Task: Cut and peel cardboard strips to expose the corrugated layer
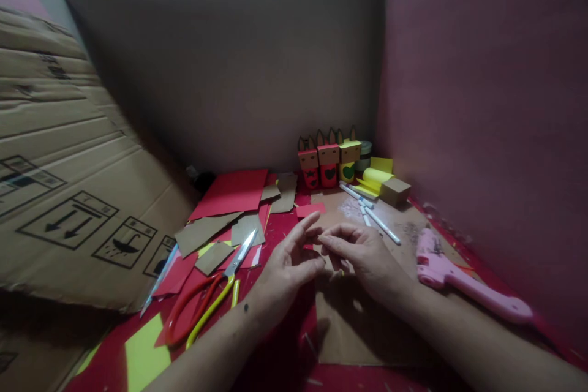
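Note:
My left hand is raised over the table with its fingers stretched forward and the thumb apart from them. Close against its fingertips, my right hand has thumb and fingers pinched together; whatever may be between them is too small to make out. Below the hands lies a brown cardboard sheet. Scissors with red and yellow handles rest left of my left hand, blades parted slightly. A pink glue gun lies right of my right hand. Several white pens lie just beyond the fingers.
Three paper figures with cardboard ears, two red and one yellow, stand at the back beside a jar. Yellow paper and a small cardboard box are near them. Red paper and cardboard scraps lie left. A large carton leans in.

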The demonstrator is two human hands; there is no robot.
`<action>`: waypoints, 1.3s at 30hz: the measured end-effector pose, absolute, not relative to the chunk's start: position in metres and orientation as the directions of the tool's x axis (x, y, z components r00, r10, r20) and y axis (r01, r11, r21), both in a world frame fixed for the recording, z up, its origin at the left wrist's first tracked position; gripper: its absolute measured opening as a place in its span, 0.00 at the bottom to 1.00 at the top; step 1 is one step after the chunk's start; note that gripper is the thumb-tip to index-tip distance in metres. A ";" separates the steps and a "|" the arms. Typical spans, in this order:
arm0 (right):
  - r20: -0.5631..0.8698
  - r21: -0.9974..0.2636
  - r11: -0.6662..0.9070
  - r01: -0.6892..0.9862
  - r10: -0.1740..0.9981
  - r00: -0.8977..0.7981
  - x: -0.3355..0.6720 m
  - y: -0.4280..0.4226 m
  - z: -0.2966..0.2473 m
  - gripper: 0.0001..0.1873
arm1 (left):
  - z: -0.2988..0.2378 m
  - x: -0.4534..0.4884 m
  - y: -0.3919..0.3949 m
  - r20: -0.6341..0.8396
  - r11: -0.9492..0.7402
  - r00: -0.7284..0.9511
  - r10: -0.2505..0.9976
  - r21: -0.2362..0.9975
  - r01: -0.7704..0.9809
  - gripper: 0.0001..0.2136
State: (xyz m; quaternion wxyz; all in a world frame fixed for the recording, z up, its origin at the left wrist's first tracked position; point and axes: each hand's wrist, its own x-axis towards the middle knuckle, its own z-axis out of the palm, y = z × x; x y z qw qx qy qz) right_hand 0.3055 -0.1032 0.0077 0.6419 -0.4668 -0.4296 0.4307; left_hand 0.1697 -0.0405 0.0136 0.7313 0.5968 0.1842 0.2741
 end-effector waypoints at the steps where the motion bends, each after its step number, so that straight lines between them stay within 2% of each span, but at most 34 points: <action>1: 0.137 -0.963 0.187 -0.195 0.960 0.243 0.305 -0.103 0.007 0.09 | 0.014 0.170 -0.041 0.060 0.138 0.791 0.609 0.974 -0.180 0.30; 4: 0.112 -0.949 0.166 -0.269 0.972 0.205 0.306 -0.102 0.004 0.09 | 0.012 0.171 -0.040 0.086 0.083 0.780 0.619 0.981 -0.174 0.27; 10: 0.103 -0.938 0.145 -0.314 0.984 0.148 0.309 -0.100 0.000 0.10 | 0.011 0.172 -0.035 0.228 -0.233 0.669 0.707 0.969 -0.084 0.14; 15: 0.008 -0.898 0.028 -0.440 0.999 0.048 0.310 -0.099 -0.003 0.08 | 0.015 0.169 -0.036 0.475 -0.573 0.614 0.631 0.818 -0.044 0.06; 17: -0.029 -0.875 -0.026 -0.483 1.000 -0.001 0.310 -0.098 -0.004 0.10 | 0.017 0.167 -0.037 0.534 -0.637 0.588 0.608 0.770 -0.039 0.04; 19: -0.044 -0.865 -0.057 -0.498 0.998 -0.038 0.310 -0.099 -0.003 0.12 | 0.020 0.166 -0.038 0.551 -0.652 0.579 0.601 0.757 -0.044 0.03; 22: -0.038 -0.863 -0.068 -0.500 0.997 -0.069 0.309 -0.100 -0.001 0.13 | 0.025 0.164 -0.041 0.502 -0.613 0.622 0.601 0.789 -0.045 0.07; 26: -0.039 -0.840 -0.082 -0.537 0.995 -0.092 0.308 -0.101 0.000 0.13 | 0.027 0.164 -0.043 0.317 -0.405 0.728 0.607 0.912 -0.060 0.09; 29: -0.043 -0.840 -0.087 -0.535 0.995 -0.095 0.309 -0.101 0.000 0.14 | 0.025 0.164 -0.042 0.253 -0.315 0.760 0.599 0.947 -0.067 0.08; 36: -0.050 -0.862 -0.086 -0.500 0.995 -0.084 0.310 -0.100 -0.001 0.13 | 0.025 0.166 -0.037 0.299 -0.345 0.733 0.611 0.934 -0.094 0.05; 39: -0.048 -0.859 -0.076 -0.506 0.997 -0.068 0.310 -0.100 -0.001 0.13 | 0.024 0.164 -0.035 0.381 -0.459 0.715 0.586 0.884 -0.095 0.03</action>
